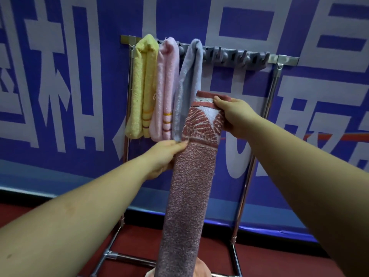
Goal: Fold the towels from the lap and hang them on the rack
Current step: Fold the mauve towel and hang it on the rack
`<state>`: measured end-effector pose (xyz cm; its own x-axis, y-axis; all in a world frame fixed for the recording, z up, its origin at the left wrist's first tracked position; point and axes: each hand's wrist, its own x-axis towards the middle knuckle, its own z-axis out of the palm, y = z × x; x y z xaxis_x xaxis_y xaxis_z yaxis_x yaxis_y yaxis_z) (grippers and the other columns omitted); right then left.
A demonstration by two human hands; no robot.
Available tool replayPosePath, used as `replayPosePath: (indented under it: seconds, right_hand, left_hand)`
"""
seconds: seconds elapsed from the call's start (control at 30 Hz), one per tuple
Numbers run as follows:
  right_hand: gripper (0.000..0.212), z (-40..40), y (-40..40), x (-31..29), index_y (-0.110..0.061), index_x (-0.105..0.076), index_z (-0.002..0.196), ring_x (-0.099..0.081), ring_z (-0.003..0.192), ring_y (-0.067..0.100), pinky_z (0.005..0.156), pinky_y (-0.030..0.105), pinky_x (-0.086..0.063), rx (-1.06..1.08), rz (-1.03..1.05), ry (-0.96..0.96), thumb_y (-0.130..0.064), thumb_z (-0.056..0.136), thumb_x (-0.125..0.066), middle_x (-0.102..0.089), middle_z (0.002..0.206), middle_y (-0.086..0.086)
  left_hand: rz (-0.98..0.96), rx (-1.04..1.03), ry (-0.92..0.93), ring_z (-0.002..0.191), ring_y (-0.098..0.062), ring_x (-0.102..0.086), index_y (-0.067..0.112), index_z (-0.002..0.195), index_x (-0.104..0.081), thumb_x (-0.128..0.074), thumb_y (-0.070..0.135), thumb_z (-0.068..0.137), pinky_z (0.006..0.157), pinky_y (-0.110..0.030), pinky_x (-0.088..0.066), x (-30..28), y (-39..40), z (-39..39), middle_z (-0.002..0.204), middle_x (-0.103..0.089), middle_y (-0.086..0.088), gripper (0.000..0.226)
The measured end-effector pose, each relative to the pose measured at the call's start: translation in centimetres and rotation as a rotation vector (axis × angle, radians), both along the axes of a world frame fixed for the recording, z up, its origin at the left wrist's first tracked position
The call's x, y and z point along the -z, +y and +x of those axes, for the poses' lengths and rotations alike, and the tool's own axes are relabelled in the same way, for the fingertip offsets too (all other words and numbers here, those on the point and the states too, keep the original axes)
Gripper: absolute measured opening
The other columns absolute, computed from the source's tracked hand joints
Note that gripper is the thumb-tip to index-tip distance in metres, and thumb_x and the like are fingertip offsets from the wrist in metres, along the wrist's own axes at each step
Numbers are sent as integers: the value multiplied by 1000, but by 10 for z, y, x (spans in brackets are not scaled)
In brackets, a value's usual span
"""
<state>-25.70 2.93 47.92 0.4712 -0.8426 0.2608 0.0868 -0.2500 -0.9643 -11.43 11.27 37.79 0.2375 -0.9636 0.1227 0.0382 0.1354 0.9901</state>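
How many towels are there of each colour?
Yellow towel: 1
Pink towel: 1
Grey-blue towel: 1
Red patterned towel, held by the left hand and right hand: 1
Total: 4

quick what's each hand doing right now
Left hand: grips the left edge of the long folded dusty-red patterned terry towel, partway down.
Right hand: pinches that same towel at its top end.

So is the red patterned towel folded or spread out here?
Folded: the red patterned towel is a long narrow strip, held between the right hand at its top and the left hand.
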Motion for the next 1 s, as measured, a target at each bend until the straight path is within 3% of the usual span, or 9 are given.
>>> replayPosePath:
  seconds: [0.07, 0.17, 0.37, 0.5, 0.63, 0.83, 1.0]
  right_hand:
    - [18, -3, -5, 3, -10, -55, 109, -64, 77, 20, 66, 31, -56, 29, 0, 29, -22, 95, -53, -64, 88, 9]
    - [14, -4, -11, 12, -11, -55, 105, -64, 76, 20, 68, 33, -56, 64, -17, 97, -22, 95, -53, -63, 87, 8]
    - [11, -7, -27, 47, -12, -58, 98, -64, 79, 20, 62, 28, -55, 153, 43, 242, -21, 93, -57, -62, 88, 8]
    - [22, -10, -41, 86, -5, -57, 104, -66, 86, 24, 65, 30, -57, 193, 139, 305, -20, 89, -62, -64, 93, 13]
    - [20, -11, -51, 139, -2, -59, 99, -64, 73, 19, 57, 27, -59, 180, 269, 264, -19, 88, -64, -64, 84, 10]
    - [11, -6, -53, 237, -7, -60, 99, -56, 64, 14, 46, 19, -54, 155, 477, 140, -15, 91, -59, -61, 76, 6]
    - [15, 0, -48, 304, -5, -59, 104, -58, 69, 17, 49, 22, -55, 132, 666, 166, -12, 91, -60, -63, 80, 8]
  left_hand:
    - [32, 53, -4, 68, -7, -63, 8, 97, -62, -44, 20, 96, 64, -18, -51, 18, 0, 1, 78, -68, 1, 21]
    - [44, 84, 24, 73, -8, -61, 2, 107, -61, -41, 16, 97, 65, -14, -52, 36, -1, 4, 87, -66, -3, 26]
    - [63, 57, 44, 76, -9, -61, 8, 96, -63, -39, 12, 98, 69, -20, -50, 62, -3, 13, 90, -66, -5, 25]
    - [52, 24, 28, 83, -11, -61, 6, 98, -63, -38, 11, 98, 78, -22, -48, 81, -4, 21, 93, -67, -5, 26]
    - [82, -44, -120, 73, -4, -63, 13, 90, -66, -43, 13, 97, 78, -24, -46, 107, -1, 30, 80, -71, 4, 24]
    - [201, -103, -309, 93, -15, -59, 12, 99, -67, -48, 18, 95, 90, -31, -42, 158, 3, 38, 104, -69, -8, 21]
    - [277, -99, -332, 89, -11, -58, 13, 98, -66, -49, 17, 95, 85, -26, -43, 190, -2, 43, 98, -67, -2, 18]
